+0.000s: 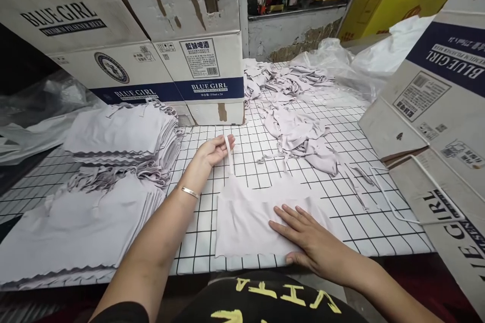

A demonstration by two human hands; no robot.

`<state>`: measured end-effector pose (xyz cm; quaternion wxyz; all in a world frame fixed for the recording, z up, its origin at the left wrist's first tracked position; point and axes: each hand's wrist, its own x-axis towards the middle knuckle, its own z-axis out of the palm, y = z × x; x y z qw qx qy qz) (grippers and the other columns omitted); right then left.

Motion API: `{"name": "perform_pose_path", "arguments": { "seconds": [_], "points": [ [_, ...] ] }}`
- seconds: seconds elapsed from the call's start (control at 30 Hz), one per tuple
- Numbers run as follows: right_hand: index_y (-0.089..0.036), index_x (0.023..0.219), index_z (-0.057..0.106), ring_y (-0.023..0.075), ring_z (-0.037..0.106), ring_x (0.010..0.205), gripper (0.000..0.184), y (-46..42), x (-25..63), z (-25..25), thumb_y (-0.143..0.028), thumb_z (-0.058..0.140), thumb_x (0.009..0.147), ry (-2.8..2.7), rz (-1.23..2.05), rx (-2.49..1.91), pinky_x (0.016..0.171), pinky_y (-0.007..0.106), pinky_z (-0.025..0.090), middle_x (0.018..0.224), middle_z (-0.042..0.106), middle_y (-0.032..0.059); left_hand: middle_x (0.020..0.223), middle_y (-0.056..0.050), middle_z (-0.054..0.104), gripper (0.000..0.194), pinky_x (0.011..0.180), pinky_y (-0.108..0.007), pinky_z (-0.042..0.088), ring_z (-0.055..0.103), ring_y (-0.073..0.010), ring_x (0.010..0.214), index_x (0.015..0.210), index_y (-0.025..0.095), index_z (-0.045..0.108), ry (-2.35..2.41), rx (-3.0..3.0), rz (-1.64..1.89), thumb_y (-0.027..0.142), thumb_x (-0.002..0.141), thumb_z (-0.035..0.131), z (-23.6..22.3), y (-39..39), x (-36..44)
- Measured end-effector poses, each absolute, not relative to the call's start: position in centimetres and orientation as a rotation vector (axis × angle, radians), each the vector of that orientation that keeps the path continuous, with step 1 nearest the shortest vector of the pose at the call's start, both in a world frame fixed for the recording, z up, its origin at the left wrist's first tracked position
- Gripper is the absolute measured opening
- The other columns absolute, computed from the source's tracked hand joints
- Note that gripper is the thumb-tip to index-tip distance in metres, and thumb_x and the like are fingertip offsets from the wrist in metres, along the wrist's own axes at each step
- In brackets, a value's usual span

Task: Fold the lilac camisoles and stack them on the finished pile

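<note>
A pale pink strappy top (246,222) lies spread on the table in front of me. At its upper left, my left hand (215,150) is turned palm up with the fingers loosely curled, and a thin shoulder strap (230,159) runs up from the top into its fingers. My right hand (303,234) rests flat on the right part of the cloth, fingers stretched out. The other strap, towards the upper right, is hard to make out against the tablecloth.
Stacks of folded pale tops (113,131) stand at the left. Behind them is a large beer carton (197,60); another carton (424,111) leans at the right beside a white wire frame (417,221). Loose crumpled tops (303,136) and clear plastic (333,55) lie farther back on the checked tablecloth (394,237).
</note>
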<state>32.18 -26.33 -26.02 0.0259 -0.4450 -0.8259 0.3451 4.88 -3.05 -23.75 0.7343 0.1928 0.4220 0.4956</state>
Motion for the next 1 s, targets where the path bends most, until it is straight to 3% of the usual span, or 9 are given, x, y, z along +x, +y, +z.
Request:
{"name": "perform_pose_path", "arguments": {
  "seconds": [0.13,0.23,0.37,0.47,0.6,0.7,0.9,1.0],
  "points": [
    [-0.038,0.147,0.032,0.0355,0.011,0.146,0.069,-26.2,32.4,-25.5,-0.062,0.052,0.086,-2.581,1.145,-1.387,0.115,0.061,0.015,0.158,0.017,0.0049,0.098,-0.013,0.071,0.028,0.08,-0.027,0.057,0.07,-0.0147,0.084,0.113,0.008,0.056,0.903,0.445,1.154,0.001,0.088,0.045,-22.1,-1.4,5.0],
    [-0.034,0.145,0.039,0.0371,0.015,0.145,0.07,-25.5,32.4,-24.6,-0.062,0.055,0.084,-2.569,1.197,-1.389,0.115,0.061,0.016,0.158,0.021,0.0072,0.111,-0.012,0.069,0.043,0.082,-0.028,0.056,0.07,-0.0149,0.089,0.127,0.011,0.05,0.853,0.582,1.196,-0.001,0.086,0.046,-20.2,-1.7,5.0],
    [-0.026,0.126,0.063,0.0326,0.051,0.126,0.05,-22.5,31.6,-22.4,-0.055,0.056,0.087,-2.13,1.316,-1.429,0.106,0.055,0.038,0.135,0.057,0.0127,0.12,-0.008,0.067,0.076,0.095,-0.036,0.049,0.068,-0.0187,0.101,0.148,0.026,0.026,0.751,1.149,1.16,0.003,0.082,0.056,-17.8,-6.3,6.4],
    [-0.018,0.105,0.069,0.0234,0.066,0.095,0.04,-19.2,30.4,-21.1,-0.052,0.057,0.088,-1.559,1.564,-1.296,0.088,0.043,0.052,0.107,0.07,0.0124,0.114,-0.006,0.071,0.074,0.107,-0.042,0.037,0.062,-0.0225,0.113,0.147,0.027,0.034,0.708,1.591,0.971,0.004,0.08,0.055,-16.6,-10.6,7.9],
    [-0.016,0.107,0.066,0.0168,0.066,0.084,0.038,-16.8,28.9,-21.6,-0.046,0.063,0.086,-1.079,1.994,-0.901,0.07,0.029,0.054,0.108,0.068,0.0125,0.108,-0.004,0.073,0.075,0.113,-0.048,0.024,0.056,-0.0257,0.123,0.144,0.027,0.04,0.581,1.914,0.809,0.0,0.075,0.05,-16.7,-13.1,8.6],
    [-0.014,0.108,0.064,0.014,0.064,0.078,0.04,-16.7,27.8,-22.4,-0.046,0.065,0.084,-1.064,2.176,-0.72,0.062,0.024,0.05,0.106,0.069,0.013,0.107,-0.004,0.073,0.08,0.111,-0.048,0.029,0.057,-0.0257,0.121,0.149,0.027,0.033,0.568,1.881,0.822,0.001,0.075,0.049,-17.3,-13.1,8.5],
    [-0.022,0.105,0.064,0.0061,0.045,0.057,0.034,-15.9,26.3,-22.6,-0.029,0.078,0.075,-1.116,1.917,-0.778,0.052,0.02,0.038,0.076,0.059,-0.0028,0.114,-0.008,0.07,0.08,0.099,-0.043,0.046,0.065,-0.0263,0.109,0.151,0.029,0.028,0.662,1.484,0.843,0.007,0.079,0.059,-17.5,-13.4,8.5],
    [-0.019,0.095,0.069,0.0071,0.043,0.059,0.027,-15.1,26.3,-22.3,-0.032,0.078,0.074,-1.273,1.89,-0.773,0.053,0.022,0.037,0.075,0.058,-0.0017,0.114,-0.006,0.07,0.076,0.099,-0.041,0.046,0.063,-0.0265,0.113,0.148,0.028,0.033,0.643,1.388,0.859,0.01,0.08,0.062,-17.5,-13.3,8.7]
  ]
}}
